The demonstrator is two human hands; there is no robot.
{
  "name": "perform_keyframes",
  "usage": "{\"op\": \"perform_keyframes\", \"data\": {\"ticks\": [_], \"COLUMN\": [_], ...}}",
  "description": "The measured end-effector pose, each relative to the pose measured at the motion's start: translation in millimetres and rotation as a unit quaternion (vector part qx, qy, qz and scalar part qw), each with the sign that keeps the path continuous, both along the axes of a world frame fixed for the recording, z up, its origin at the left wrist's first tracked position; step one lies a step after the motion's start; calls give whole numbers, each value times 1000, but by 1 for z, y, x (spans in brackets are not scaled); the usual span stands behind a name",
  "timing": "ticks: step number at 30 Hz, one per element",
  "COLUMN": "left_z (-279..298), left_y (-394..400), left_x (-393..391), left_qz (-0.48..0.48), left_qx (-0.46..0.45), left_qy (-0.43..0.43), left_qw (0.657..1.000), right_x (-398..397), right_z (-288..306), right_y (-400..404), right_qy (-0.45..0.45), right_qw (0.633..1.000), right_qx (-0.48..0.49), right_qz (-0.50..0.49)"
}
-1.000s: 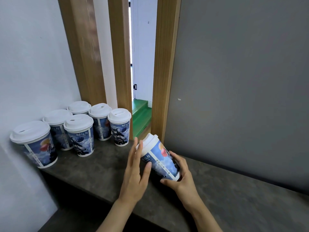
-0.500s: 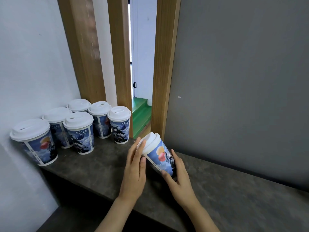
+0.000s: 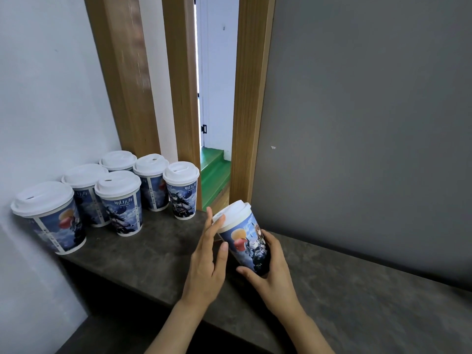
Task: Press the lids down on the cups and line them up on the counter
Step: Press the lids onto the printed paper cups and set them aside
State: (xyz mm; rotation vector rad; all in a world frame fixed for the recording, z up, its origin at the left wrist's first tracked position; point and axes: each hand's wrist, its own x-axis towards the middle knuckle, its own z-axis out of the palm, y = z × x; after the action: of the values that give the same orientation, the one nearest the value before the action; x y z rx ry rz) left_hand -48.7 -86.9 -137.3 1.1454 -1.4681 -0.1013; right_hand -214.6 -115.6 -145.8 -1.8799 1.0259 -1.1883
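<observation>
Right hand (image 3: pixel 270 274) grips the lower body of a printed paper cup (image 3: pixel 246 238), fingers curled round the far side, thumb under the near side. Cup is tilted, lid end up and toward the doorway, base apparently lifted off the counter (image 3: pixel 158 261); contact point is hidden by the hand. Low grip leaves the top free to work on.

Left hand (image 3: pixel 208 261) is open, fingers straight, fingertips (image 3: pixel 219 221) touching the rim of the white lid (image 3: pixel 233 212) on its left side. Reads as bracing or pushing the lid onto the rim while the right hand resists from the base. Can't tell whether the lid is fully snapped; the rim line looks even from here.

Dark stone-look counter runs along the grey wall (image 3: pixel 370 123), plenty of bare surface to the right of the hands.

Further back left, six lidded cups (image 3: pixel 120 198) stand upright in the corner against the white wall (image 3: pixel 43 98), bunched in roughly two staggered rows, some touching. Nearest big one (image 3: pixel 51 218) sits at the counter edge. Lids all look seated.

Behind them, wooden door frame posts (image 3: pixel 184 98) and a gap showing a green step (image 3: pixel 214 169).

Judgement: this cup is in the pressing step; it likely goes next to the rightmost standing cup (image 3: pixel 182 190), open spot there.
</observation>
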Motion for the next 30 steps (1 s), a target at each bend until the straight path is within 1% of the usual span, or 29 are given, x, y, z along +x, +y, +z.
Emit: {"op": "perform_keyframes", "data": {"ticks": [3,6,10,13,16,19,22,26,30], "left_z": [-3,-6,-9,-9,-6,-3,-1,-2,-2], "left_y": [-1,-3,-5,-6,-4,-2,-1,-1,-2], "left_x": [2,3,3,4,5,4,3,3,3], "left_qz": [-3,-2,-23,-36,-25,-16,-11,-7,-19], "left_qx": [8,11,10,12,13,9,7,6,-3], "left_qy": [38,58,70,48,26,-12,-51,-75,-54], "left_qw": [999,998,997,998,999,1000,999,997,998], "right_x": [1,1,1,0,-1,-2,-4,-4,-1], "right_z": [0,3,4,4,4,1,-2,-2,0], "right_y": [3,5,7,5,1,0,-1,-1,1], "right_qy": [14,14,5,-6,-43,-39,-45,-35,0], "right_qw": [1000,999,1000,1000,997,997,996,998,1000], "right_qx": [11,24,5,23,63,66,78,59,26], "right_qz": [11,16,7,-3,-2,-21,-15,-15,-15]}}
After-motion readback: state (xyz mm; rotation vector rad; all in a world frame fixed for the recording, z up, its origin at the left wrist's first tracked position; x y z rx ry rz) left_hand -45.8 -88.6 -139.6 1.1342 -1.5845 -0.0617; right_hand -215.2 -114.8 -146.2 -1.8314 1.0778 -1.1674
